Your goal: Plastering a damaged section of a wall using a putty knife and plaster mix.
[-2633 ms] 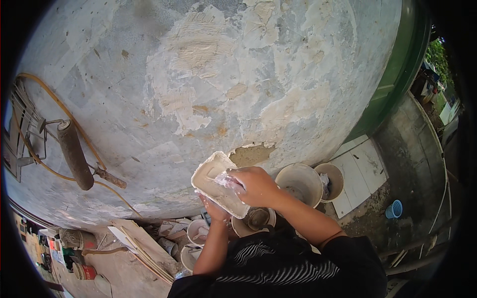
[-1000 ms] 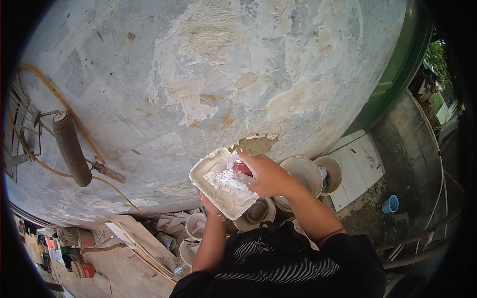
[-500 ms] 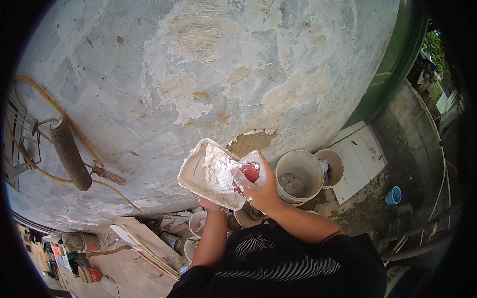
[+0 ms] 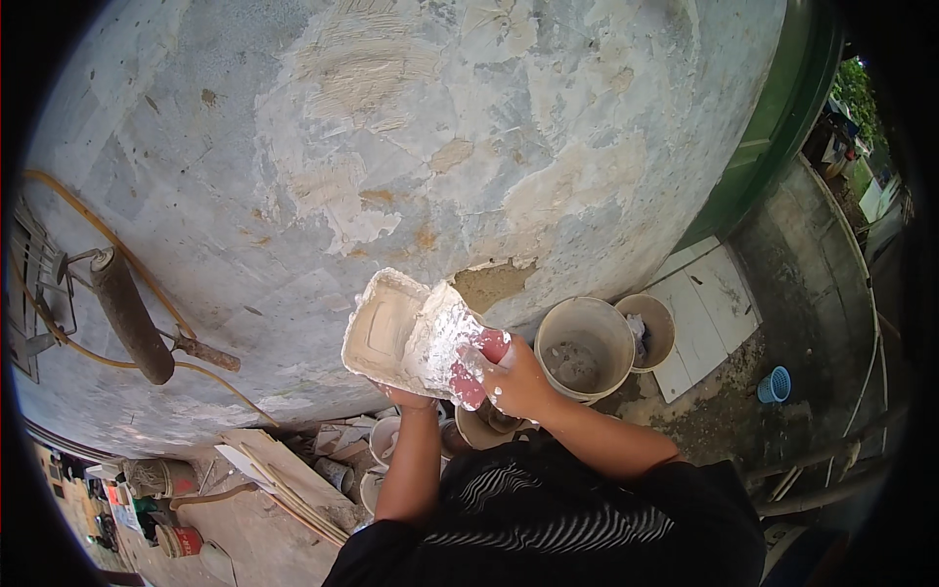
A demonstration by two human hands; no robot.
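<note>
My left hand (image 4: 409, 395) supports a shallow off-white tub (image 4: 375, 315) from underneath, its fingers mostly hidden by the tub. White plaster crusts the tub's rim, and a thick mass of plaster (image 4: 426, 338) lies at its right side. My right hand (image 4: 516, 380), smeared white, is closed around the red handle of a plaster-coated scraper (image 4: 466, 385). The scraper's blade is hidden under plaster at the tub's right edge. Just beyond stands a patchy grey-white wall (image 4: 411, 186), with a bare brown hollow (image 4: 497, 286) low on it.
A large bucket (image 4: 602, 321) with grey residue and a smaller bucket (image 4: 663, 315) stand to the right. Farther right is a blue basket (image 4: 774, 383). On the left are a dirty paint roller (image 4: 134, 315) and a yellow hose (image 4: 103, 227). Boards (image 4: 279, 470) lie below.
The scraper has moved slightly down and left, drawing plaster toward the tub's right edge. More of the tub's inner floor shows. The view has shifted slightly.
</note>
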